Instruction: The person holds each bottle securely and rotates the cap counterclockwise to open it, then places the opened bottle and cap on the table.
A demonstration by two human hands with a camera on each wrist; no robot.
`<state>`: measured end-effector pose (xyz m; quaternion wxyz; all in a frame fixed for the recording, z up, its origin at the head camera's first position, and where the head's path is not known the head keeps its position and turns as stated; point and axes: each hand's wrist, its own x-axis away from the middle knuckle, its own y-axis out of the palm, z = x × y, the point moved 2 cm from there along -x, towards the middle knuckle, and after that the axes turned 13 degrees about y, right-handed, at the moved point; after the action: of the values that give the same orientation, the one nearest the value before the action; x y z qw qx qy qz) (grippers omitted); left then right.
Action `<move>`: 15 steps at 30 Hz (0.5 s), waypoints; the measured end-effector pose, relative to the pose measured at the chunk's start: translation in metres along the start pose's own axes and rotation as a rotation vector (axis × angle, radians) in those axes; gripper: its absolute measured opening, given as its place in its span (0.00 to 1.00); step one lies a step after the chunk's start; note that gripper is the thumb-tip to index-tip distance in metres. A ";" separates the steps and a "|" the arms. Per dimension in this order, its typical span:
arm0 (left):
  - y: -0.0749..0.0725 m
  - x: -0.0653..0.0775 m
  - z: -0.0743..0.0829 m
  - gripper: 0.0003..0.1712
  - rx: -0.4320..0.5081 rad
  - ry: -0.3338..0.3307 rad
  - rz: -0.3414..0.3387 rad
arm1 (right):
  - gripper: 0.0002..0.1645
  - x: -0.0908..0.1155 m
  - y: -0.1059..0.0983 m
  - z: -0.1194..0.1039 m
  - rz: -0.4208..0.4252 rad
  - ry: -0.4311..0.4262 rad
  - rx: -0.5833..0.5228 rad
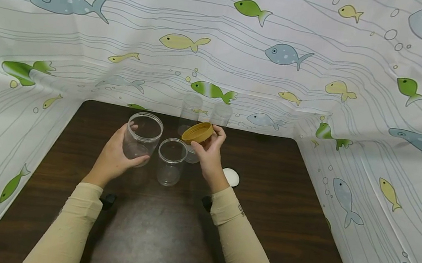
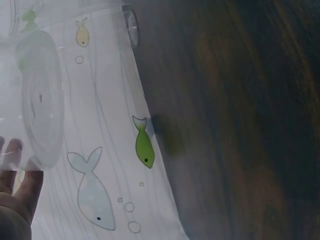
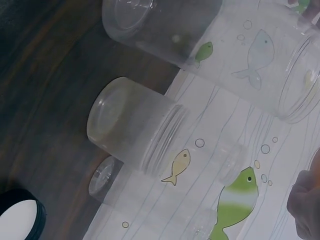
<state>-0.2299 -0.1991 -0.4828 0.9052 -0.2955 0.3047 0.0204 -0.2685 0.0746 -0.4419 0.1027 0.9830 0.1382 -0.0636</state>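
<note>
My left hand (image 1: 112, 155) grips a large clear plastic jar (image 1: 141, 146) around its side, its open mouth upward, above the table. In the left wrist view the jar's base (image 2: 45, 100) and a few fingers (image 2: 30, 192) show at the left edge. Between the thumb and fingers of my right hand (image 1: 211, 155) is a yellow screw lid (image 1: 197, 132), tilted. A smaller open clear jar (image 1: 170, 168) stands on the table between the hands. The right wrist view shows the held jar (image 3: 240, 60) beside the smaller jar (image 3: 125, 120).
Two tall clear containers (image 1: 191, 106) (image 1: 221, 114) stand at the back, partly behind the lid and right hand. A white disc with a dark rim (image 1: 231, 177) lies right of the right wrist. Fish-patterned sheeting (image 1: 225, 38) surrounds the brown table (image 1: 261, 230).
</note>
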 end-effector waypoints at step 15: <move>0.003 0.006 -0.009 0.62 -0.008 -0.008 0.015 | 0.46 0.001 -0.019 0.005 0.017 -0.050 -0.012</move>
<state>-0.2306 -0.2022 -0.4932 0.9051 -0.2969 0.3030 0.0294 -0.2737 0.0914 -0.4503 0.1123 0.9816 0.1278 -0.0863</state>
